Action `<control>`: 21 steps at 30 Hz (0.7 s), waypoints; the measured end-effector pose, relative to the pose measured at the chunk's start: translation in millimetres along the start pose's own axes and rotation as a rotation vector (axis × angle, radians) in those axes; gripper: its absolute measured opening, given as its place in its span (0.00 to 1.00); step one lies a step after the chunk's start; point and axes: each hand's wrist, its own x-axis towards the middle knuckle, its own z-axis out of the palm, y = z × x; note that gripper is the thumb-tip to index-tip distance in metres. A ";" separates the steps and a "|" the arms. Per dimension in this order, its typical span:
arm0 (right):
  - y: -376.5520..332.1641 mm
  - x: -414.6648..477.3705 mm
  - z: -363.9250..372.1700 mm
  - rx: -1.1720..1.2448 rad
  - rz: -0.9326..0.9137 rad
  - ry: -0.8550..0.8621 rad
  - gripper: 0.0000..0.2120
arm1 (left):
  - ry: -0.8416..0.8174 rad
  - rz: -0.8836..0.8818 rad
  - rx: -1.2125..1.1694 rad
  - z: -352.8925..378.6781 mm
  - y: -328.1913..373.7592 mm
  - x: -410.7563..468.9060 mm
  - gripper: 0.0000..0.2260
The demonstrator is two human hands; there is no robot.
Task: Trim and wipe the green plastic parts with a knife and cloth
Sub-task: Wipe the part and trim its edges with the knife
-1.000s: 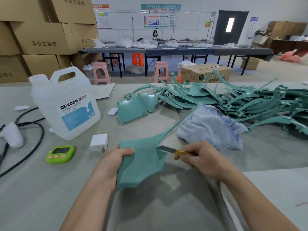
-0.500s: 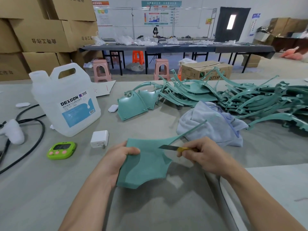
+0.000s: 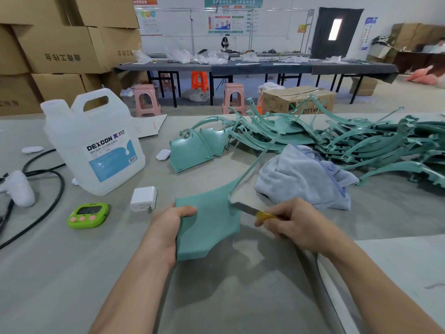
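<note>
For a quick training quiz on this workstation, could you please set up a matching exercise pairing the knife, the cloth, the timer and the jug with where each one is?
Things:
1. knife
2. cloth
3. timer
4. jug

Places:
A. crumpled beside the pile of green parts
B. standing upright, handle on top
C. held in the right hand, blade at the edge of the green part
D. lying flat, left of the white charger

Pairs: 1-C, 2-A, 3-D, 4-B.

White jug [image 3: 96,141], beyond and left of the left hand [image 3: 168,227]: label "DEXCON". Cardboard box [image 3: 298,100], far beyond the right hand [image 3: 296,222]: printed "DTY".
</note>
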 end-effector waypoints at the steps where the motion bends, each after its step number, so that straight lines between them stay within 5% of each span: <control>1: -0.4 0.7 -0.7 0.041 -0.013 0.032 0.10 | 0.012 0.000 0.003 1.8 -0.7 -0.6 0.10; 5: -2.3 4.1 7.4 0.098 -0.037 0.126 0.12 | 0.036 -0.044 -0.024 3.5 0.2 -2.9 0.10; 13: -0.5 0.9 1.5 -0.014 -0.036 -0.022 0.11 | 0.058 -0.083 -0.064 5.5 1.5 -4.9 0.10; 17: -0.8 4.6 6.4 0.086 -0.062 0.146 0.12 | 0.055 -0.092 -0.062 7.8 2.0 -6.0 0.08; 21: -5.4 2.3 9.4 0.065 -0.024 0.000 0.11 | 0.052 -0.105 -0.092 7.7 2.6 -6.4 0.07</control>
